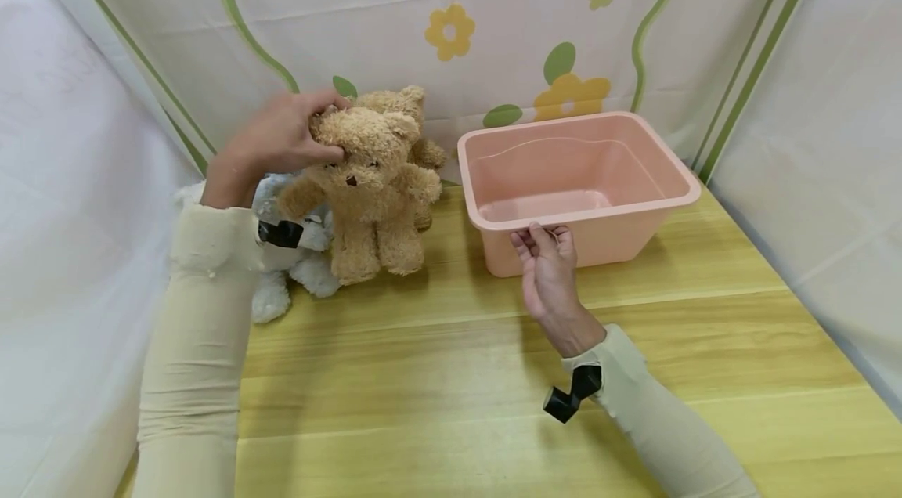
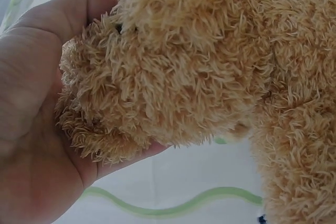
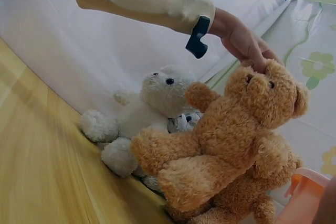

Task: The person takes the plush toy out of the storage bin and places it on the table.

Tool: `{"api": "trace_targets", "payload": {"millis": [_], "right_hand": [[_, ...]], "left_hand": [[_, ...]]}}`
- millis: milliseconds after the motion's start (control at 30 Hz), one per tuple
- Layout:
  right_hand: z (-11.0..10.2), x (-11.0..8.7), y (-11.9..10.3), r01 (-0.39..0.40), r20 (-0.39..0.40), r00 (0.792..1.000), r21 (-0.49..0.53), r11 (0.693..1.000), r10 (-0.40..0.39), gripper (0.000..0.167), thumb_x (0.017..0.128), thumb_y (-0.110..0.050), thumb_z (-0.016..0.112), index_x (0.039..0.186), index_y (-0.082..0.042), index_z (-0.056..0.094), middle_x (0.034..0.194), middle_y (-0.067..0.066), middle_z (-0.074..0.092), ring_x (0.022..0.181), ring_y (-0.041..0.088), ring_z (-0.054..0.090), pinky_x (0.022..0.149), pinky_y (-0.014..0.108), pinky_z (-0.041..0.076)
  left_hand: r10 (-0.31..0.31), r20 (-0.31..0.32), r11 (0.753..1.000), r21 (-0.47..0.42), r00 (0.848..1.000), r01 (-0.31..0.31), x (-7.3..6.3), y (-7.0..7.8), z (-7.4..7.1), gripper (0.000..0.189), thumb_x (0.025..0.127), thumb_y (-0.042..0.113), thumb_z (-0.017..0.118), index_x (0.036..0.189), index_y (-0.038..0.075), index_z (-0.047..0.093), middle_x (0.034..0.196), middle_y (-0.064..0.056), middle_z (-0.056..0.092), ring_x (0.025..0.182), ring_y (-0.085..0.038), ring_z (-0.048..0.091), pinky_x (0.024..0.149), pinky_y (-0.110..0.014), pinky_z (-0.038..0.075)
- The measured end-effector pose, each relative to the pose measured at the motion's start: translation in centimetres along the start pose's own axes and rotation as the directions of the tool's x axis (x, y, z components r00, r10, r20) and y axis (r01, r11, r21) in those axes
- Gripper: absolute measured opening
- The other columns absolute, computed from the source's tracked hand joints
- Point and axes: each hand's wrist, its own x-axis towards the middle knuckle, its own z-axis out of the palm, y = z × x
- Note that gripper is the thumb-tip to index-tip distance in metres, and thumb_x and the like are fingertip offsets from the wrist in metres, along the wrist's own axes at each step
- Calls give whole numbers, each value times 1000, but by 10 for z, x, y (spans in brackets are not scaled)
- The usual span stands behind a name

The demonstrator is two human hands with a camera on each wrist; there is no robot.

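My left hand (image 1: 275, 134) grips a tan teddy bear (image 1: 369, 208) by the head, fingers and thumb spread round the fur. The bear hangs upright, facing me, its feet low over the table. In the left wrist view, the curly fur (image 2: 184, 77) fills most of the picture, with the palm behind the head. Further right, a pink plastic tub (image 1: 620, 239) stands with nothing visible inside. At the tub's near rim, my right hand (image 1: 548, 279) pinches the edge between thumb and fingers.
Behind the held bear sits a second tan bear (image 1: 398, 100), partly covered. A whitish plush bear (image 3: 163, 95) and a grey-white plush (image 3: 182, 123) are at the left by the curtain. Flowered cloth (image 1: 507, 20) backs the wooden table (image 1: 437, 388).
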Motion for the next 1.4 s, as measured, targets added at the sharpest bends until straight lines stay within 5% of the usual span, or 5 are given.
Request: {"api": "trace_targets", "payload": {"millis": [433, 600, 833, 1133, 1400], "right_hand": [[0, 0, -1, 2, 6, 1000, -13, 1000, -2, 10, 101, -4, 49, 100, -12, 42, 97, 2, 54, 87, 15, 57, 87, 24, 52], [-1, 0, -1, 1, 0, 1000, -15, 1000, -1, 11, 101, -4, 49, 99, -12, 42, 96, 2, 54, 87, 14, 57, 88, 24, 52], [-3, 1, -2, 4, 4, 1000, -31, 1000, -4, 10, 101, -6, 50, 101, -13, 43, 98, 2, 54, 89, 14, 57, 89, 24, 52], [-4, 1, -3, -1, -4, 1000, -32, 999, 1, 9, 101, -5, 49, 100, -12, 43, 97, 2, 54, 88, 14, 58, 88, 24, 53], [-4, 2, -3, 11, 1, 1000, -30, 999, -11, 10, 101, -5, 50, 99, -12, 43, 96, 3, 54, 87, 14, 58, 87, 24, 53]], "left_hand": [[10, 81, 1000, -20, 997, -9, 2, -18, 39, 57, 86, 11, 73, 137, 8, 47, 140, -26, 52, 105, -41, 58, 99, -57, 43], [7, 83, 1000, -20, 996, -5, 1, -23, 47, 59, 86, 11, 74, 139, 7, 46, 156, -24, 34, 118, -45, 55, 107, -58, 38], [11, 70, 999, -42, 997, -8, 3, -25, 53, 61, 86, 10, 74, 140, 6, 47, 152, -23, 40, 138, -44, 38, 114, -58, 30], [-1, 53, 999, -33, 999, 3, 5, -24, 56, 58, 87, 11, 73, 140, 8, 48, 150, -21, 43, 129, -43, 48, 110, -58, 35], [3, 76, 998, -63, 997, 1, 8, -30, 59, 60, 88, 8, 71, 142, 6, 44, 154, -22, 37, 141, -43, 35, 115, -58, 28]]}}
